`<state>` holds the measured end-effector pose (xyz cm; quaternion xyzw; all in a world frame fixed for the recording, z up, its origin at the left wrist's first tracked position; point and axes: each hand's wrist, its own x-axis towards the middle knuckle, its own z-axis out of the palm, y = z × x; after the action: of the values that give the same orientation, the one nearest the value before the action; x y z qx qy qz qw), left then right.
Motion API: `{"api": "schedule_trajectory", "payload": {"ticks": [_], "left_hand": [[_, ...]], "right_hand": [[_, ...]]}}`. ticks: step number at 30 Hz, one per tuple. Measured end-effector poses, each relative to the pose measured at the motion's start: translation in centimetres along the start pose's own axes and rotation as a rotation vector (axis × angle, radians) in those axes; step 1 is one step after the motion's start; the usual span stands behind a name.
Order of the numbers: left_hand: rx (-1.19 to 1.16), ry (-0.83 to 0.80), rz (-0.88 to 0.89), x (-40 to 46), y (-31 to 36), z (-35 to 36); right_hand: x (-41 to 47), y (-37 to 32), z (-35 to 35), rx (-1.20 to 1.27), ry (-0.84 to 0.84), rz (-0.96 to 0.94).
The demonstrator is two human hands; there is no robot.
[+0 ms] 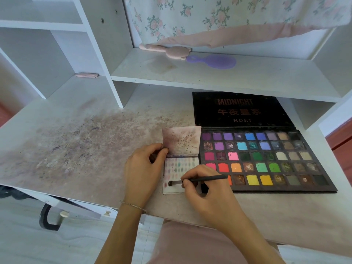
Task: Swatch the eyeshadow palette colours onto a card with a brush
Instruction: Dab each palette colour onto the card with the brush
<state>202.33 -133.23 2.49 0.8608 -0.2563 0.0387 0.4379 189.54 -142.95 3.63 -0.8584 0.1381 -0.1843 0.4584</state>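
Right hand (202, 189) pinches brush (198, 180); long axis runs left-right, tip down on the lower-left corner of card (178, 168). Left hand (144, 168) pinches the card's left edge. Palette (266, 159) lies touching the card's right side, nearer the right hand.

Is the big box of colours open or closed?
Open. The palette shows its rows of colour pans, and its black lid lies flipped back flat on the desk.

Both hands are curled, the left hand (144, 164) pinching, the right hand (202, 185) gripping.
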Motion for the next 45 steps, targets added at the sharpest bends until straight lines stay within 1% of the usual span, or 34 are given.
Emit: {"api": "schedule_trajectory", "payload": {"ticks": [11,13,18,24,29,32,37,40,45], "left_hand": [[-0.016,-0.014,-0.004,0.0,0.1,0.0],[-0.019,-0.007,0.001,0.0,0.1,0.0],[-0.011,0.002,-0.001,0.0,0.0,0.0],[-0.002,-0.015,-0.008,0.0,0.0,0.0],[-0.003,-0.019,-0.002,0.0,0.0,0.0],[-0.019,-0.020,-0.008,0.0,-0.1,0.0],[-0.034,-0.013,-0.015,0.0,-0.1,0.0],[-0.029,-0.009,-0.021,0.0,-0.1,0.0],[-0.014,-0.010,-0.026,-0.1,-0.1,0.1]], "right_hand": [[0.0,0.1,0.1,0.004,0.004,-0.018],[0.1,0.1,0.1,0.026,0.033,-0.024],[0.1,0.0,-0.3,0.168,0.124,-0.021],[0.0,0.0,-0.7,0.287,0.249,-0.033],[-0.6,0.7,-2.1,0.288,0.347,-0.004],[-1.0,1.5,-3.8,0.247,0.396,0.024],[-1.8,2.9,-6.6,0.076,0.445,0.035],[-2.3,3.5,-7.4,0.024,0.448,0.055],[-2.5,3.7,-7.5,-0.061,0.415,0.020]]}}
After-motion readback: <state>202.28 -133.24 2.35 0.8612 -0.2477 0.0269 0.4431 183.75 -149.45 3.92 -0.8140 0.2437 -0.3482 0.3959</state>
